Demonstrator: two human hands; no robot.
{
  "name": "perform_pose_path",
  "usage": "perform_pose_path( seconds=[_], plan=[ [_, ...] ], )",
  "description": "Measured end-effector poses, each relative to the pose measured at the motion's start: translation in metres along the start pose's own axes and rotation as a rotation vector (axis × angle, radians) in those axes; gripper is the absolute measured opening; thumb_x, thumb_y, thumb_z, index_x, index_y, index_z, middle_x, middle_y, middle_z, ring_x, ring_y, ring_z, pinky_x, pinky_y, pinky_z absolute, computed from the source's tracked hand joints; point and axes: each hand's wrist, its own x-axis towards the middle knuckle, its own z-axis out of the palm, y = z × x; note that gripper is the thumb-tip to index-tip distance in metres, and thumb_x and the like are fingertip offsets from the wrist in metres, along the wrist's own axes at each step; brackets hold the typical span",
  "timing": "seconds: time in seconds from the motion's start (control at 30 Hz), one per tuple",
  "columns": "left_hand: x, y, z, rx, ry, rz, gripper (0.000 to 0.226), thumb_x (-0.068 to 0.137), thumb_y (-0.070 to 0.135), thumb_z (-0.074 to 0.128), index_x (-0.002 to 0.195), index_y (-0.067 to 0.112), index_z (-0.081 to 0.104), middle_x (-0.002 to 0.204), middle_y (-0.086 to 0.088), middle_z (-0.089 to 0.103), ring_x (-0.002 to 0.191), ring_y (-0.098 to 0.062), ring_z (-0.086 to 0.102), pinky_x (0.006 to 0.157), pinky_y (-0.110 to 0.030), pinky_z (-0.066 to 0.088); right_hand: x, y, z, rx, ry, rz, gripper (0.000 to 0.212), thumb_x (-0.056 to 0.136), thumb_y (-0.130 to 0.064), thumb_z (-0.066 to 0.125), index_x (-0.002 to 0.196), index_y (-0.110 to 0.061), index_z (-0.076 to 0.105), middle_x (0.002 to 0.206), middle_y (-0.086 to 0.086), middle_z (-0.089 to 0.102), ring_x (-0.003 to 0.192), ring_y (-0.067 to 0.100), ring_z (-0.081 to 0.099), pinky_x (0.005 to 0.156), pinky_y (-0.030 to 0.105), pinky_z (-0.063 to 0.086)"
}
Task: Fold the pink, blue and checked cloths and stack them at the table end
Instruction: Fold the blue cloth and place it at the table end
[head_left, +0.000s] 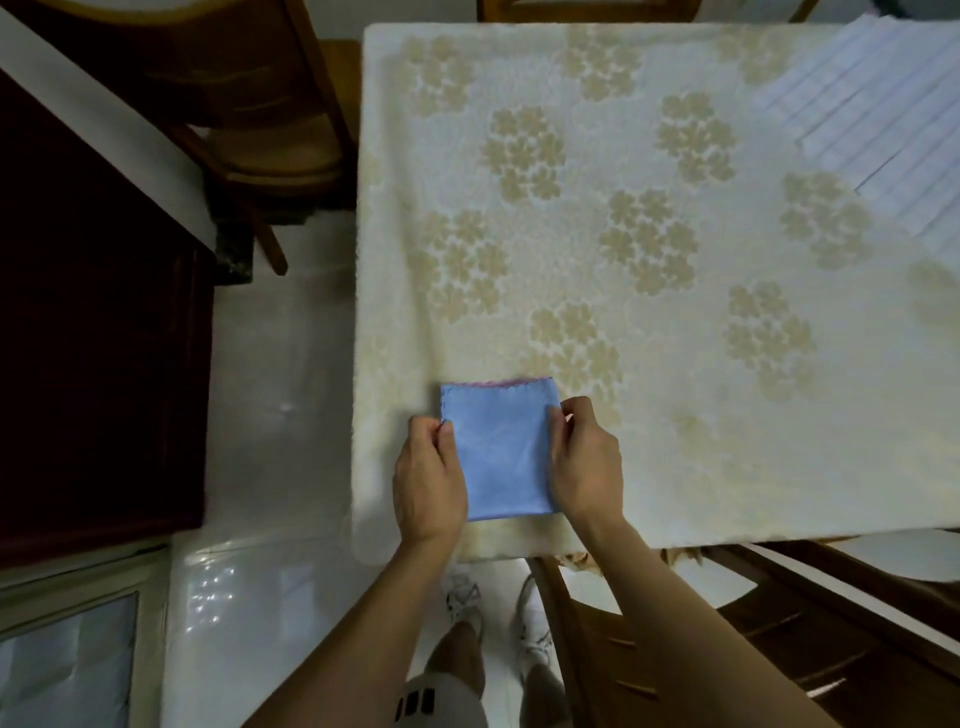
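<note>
Blue cloth (501, 452), folded, is being pinched at both side edges by left hand (428, 475) & right hand (584, 457) atop pink cloth (498, 383) near table (675, 467) corner; checked cloth (883, 119), far right, prob. being left for next.

Two bare forearms reach forward from the bottom of the view, side by side and slightly converging. The left hand (428, 478) lies knuckles up, its fingers curled inward and its fingertips pinching the left edge of a folded blue cloth (501, 449). The right hand (587, 462) mirrors it, fingers curled, pinching the cloth's right edge.
</note>
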Motion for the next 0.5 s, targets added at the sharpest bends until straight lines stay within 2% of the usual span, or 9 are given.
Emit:
perform_pose_path(
  seconds=[0.13,0.27,0.5],
  plan=[
    [0.013,-0.002,0.007,0.072,0.034,0.034,0.018,0.1,0.029,0.05,0.093,0.012,0.054,0.09,-0.009,0.063,0.085,-0.031,0.057,0.065,-0.031,0.028,0.016,0.0,0.012,-0.1,0.001,0.031,0.022,0.106,-0.036,0.033,0.11,-0.019,0.048,0.079,0.001,0.059,0.073,0.03,0.057,0.062,0.036,0.039],
    [0.026,-0.008,0.013,0.138,0.03,0.03,0.019,0.098,0.029,0.054,0.09,0.012,0.058,0.086,-0.01,0.065,0.085,-0.033,0.057,0.069,-0.04,0.041,0.022,0.0,0.018,-0.22,0.038,0.01,0.027,0.107,-0.036,0.03,0.114,-0.017,0.048,0.089,0.009,0.067,0.079,0.036,0.063,0.066,0.041,0.047],
    [0.03,-0.013,0.016,0.209,0.019,0.058,0.021,0.095,0.033,0.059,0.083,0.016,0.056,0.078,-0.004,0.062,0.078,-0.028,0.056,0.063,-0.038,0.041,0.02,0.005,0.023,-0.314,0.054,0.024,0.033,0.107,-0.04,0.024,0.116,-0.017,0.046,0.089,0.005,0.068,0.072,0.029,0.064,0.066,0.044,0.054]
  ],
)
